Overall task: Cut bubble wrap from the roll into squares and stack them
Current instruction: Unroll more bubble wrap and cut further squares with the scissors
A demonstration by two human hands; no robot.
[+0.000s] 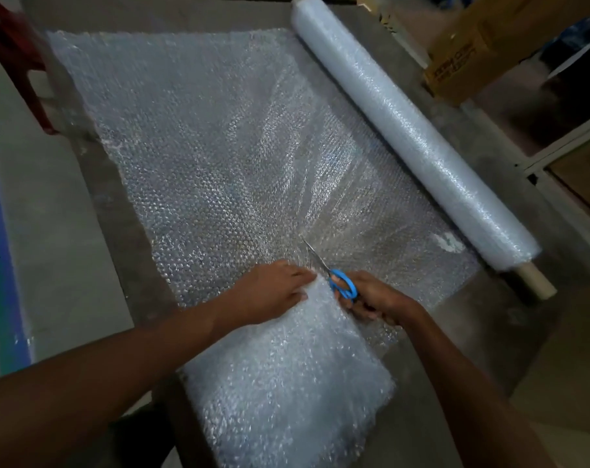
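A long roll of bubble wrap (412,126) lies diagonally at the right, its cardboard core sticking out at the near end. A wide unrolled sheet (199,150) spreads from it across the grey floor. My right hand (371,298) grips blue-handled scissors (341,282), whose blades point away into the sheet near its front edge. My left hand (270,292) lies flat with straight fingers, pressing the sheet just left of the blades. A stack of cut bubble wrap squares (287,393) sits right below both hands, partly under the left hand.
A cardboard box (472,52) stands at the back right beyond the roll. A white metal frame (557,153) runs along the right side. A red chair leg (23,69) is at the far left. A blue-green stripe (3,265) marks the left floor edge.
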